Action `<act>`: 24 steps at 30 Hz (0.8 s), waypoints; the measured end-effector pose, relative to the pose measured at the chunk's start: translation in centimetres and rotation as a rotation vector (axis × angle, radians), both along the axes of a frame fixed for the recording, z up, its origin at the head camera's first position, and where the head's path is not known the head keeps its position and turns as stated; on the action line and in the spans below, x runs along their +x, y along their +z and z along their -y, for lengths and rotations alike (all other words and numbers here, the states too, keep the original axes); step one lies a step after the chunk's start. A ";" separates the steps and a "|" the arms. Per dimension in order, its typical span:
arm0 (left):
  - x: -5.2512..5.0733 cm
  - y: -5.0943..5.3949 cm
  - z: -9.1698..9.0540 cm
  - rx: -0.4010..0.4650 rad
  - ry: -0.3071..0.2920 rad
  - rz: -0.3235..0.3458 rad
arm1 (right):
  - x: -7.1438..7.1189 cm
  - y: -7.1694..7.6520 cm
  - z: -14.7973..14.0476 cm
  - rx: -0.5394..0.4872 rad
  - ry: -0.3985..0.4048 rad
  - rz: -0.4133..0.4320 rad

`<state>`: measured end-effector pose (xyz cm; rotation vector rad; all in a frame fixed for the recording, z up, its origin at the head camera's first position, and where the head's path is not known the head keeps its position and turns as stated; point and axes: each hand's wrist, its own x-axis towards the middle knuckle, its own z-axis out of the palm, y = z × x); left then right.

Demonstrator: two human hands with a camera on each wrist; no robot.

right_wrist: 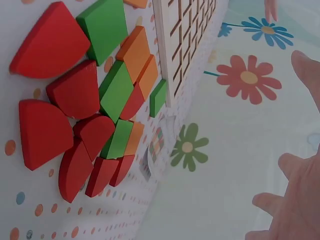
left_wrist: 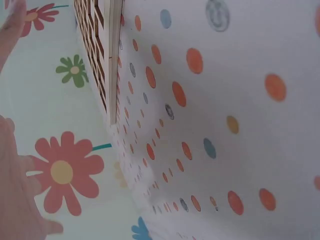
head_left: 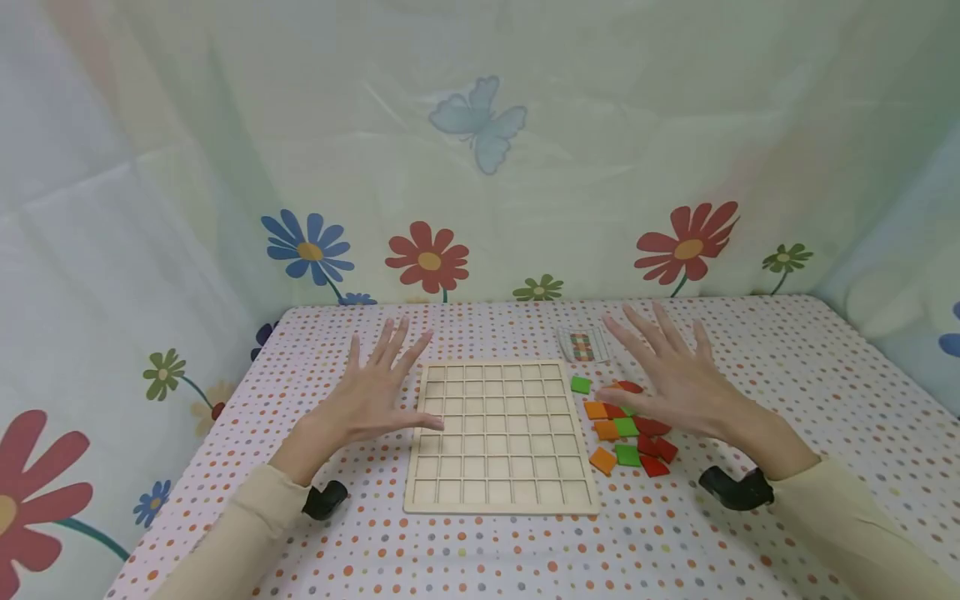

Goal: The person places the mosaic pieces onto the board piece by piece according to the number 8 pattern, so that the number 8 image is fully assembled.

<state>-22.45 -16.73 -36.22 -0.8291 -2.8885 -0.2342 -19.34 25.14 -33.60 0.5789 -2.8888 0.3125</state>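
Note:
A square wooden grid board (head_left: 501, 517) lies flat on the table, its cells bare. My left hand (head_left: 367, 396) hovers at the board's left side with fingers spread, the thumb over the left cells. Over the pile on the board's right, my right hand (head_left: 675, 387) is held with fingers spread and nothing in it. That pile has several red quarter-round pieces (right_wrist: 52, 42), green square pieces (right_wrist: 116, 92) and orange square pieces (right_wrist: 134, 55). One green square (head_left: 581, 384) lies apart near the board's upper right edge.
A clear packet or card with a checkered colour pattern (head_left: 582, 347) lies behind the pile. The dotted tablecloth (head_left: 465, 558) covers the table. A flowered curtain (head_left: 585, 150) hangs behind and at the sides.

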 end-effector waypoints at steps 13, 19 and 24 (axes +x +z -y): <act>1.1 -0.4 1.1 0.032 -0.045 0.173 | 1.2 -0.6 0.0 0.010 0.024 -0.012; 2.0 -0.8 1.4 0.046 -0.079 0.284 | 2.7 -0.5 0.2 -0.012 0.059 0.041; 2.2 -1.0 1.9 0.040 -0.114 0.317 | 3.7 -0.1 0.2 0.012 0.127 0.069</act>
